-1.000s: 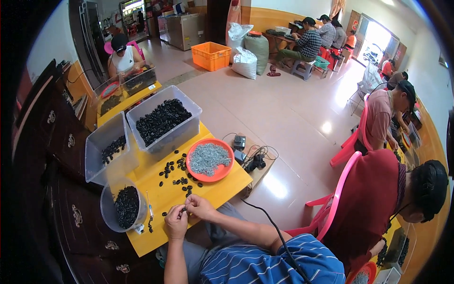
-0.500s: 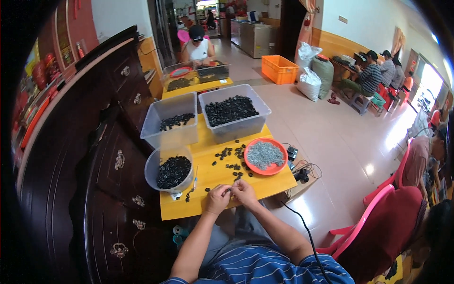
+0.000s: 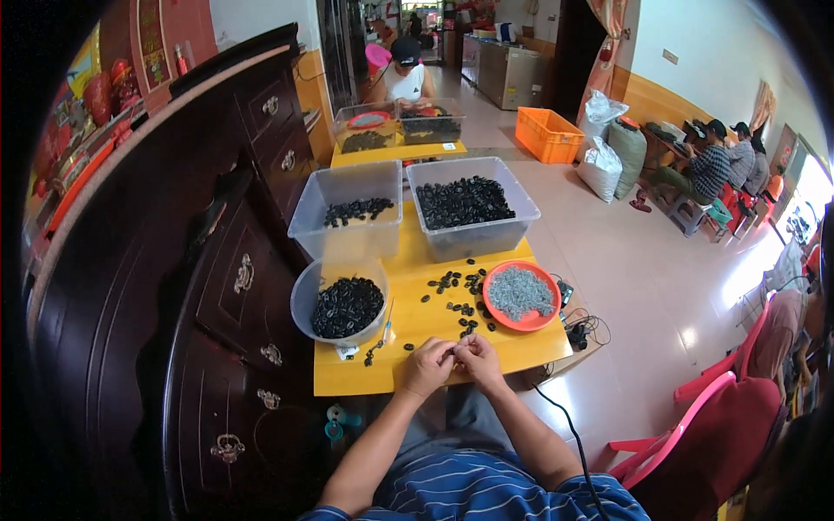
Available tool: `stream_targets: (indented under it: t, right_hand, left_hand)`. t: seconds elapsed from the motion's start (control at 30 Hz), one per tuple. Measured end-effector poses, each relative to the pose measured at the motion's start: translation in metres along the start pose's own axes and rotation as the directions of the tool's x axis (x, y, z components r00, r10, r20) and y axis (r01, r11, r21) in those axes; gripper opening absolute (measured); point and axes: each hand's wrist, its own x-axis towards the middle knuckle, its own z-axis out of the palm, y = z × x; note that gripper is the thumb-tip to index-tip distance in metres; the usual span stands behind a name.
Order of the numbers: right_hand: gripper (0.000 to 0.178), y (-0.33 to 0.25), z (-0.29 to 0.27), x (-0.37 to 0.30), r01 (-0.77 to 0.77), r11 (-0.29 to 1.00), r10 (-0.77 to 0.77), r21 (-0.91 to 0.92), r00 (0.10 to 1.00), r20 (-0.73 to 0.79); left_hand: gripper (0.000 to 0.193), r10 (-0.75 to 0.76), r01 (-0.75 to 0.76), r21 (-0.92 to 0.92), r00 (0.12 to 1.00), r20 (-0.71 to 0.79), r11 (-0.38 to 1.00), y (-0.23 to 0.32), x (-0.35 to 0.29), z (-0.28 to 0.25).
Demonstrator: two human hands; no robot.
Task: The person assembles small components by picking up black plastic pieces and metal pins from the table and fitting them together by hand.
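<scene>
Over the near edge of the yellow table (image 3: pixel 347 375), my left hand (image 3: pixel 426 366) and my right hand (image 3: pixel 479 358) meet with fingertips closed. Pinched between them is a small black oval piece (image 3: pixel 453 351), mostly hidden by the fingers. Loose black oval pieces (image 3: pixel 448 280) lie scattered just beyond my hands. To their right, a red round plate (image 3: pixel 532 324) holds a heap of small grey, translucent parts (image 3: pixel 519 293). On the left, a round clear tub (image 3: pixel 304 304) contains many black oval pieces (image 3: pixel 347 306). Beside it lies a thin tool with a light-blue part (image 3: pixel 387 330).
Two rectangular clear bins, the left bin (image 3: pixel 306 217) and the right bin (image 3: pixel 482 239), hold more black pieces. A dark wooden cabinet (image 3: pixel 208 347) stands close on my left. Cables (image 3: pixel 591 328) and a pink chair (image 3: pixel 686 417) are on the right. Another person (image 3: pixel 406 80) sits across.
The view has turned a little left, so the table and bins appear farther right. My hands stay together at the table edge, fingers slightly shifted around the black piece.
</scene>
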Motion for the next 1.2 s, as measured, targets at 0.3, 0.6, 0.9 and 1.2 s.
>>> stream_targets:
  t: [0.3, 0.6, 0.9, 1.2]
  right_hand:
    - [0.009, -0.034, 0.026, 0.011, 0.320, 0.946, -0.311, 0.047, 0.939, -0.145]
    - [0.017, -0.184, 0.112, 0.008, 0.849, 0.464, -0.872, -0.253, 0.487, 0.036]
    - [0.035, -0.234, 0.148, 0.158, 0.731, 0.270, -0.849, -0.626, 0.488, 0.204]
    - [0.020, -0.094, 0.010, 0.066, 0.345, 0.670, -0.449, -0.657, 0.893, 0.012]
  left_hand:
    - [0.024, 0.008, -0.013, -0.056, 0.996, -0.086, 0.998, -0.012, 0.003, 0.004]
    - [0.010, -0.056, 0.056, -0.010, 0.998, 0.013, 0.998, -0.003, 0.001, -0.004]
    - [0.009, -0.068, 0.067, 0.029, 0.997, 0.027, 0.997, -0.004, 0.002, 0.007]
    - [0.007, -0.057, 0.057, -0.037, 0.998, 0.012, 0.998, -0.006, 0.007, 0.003]
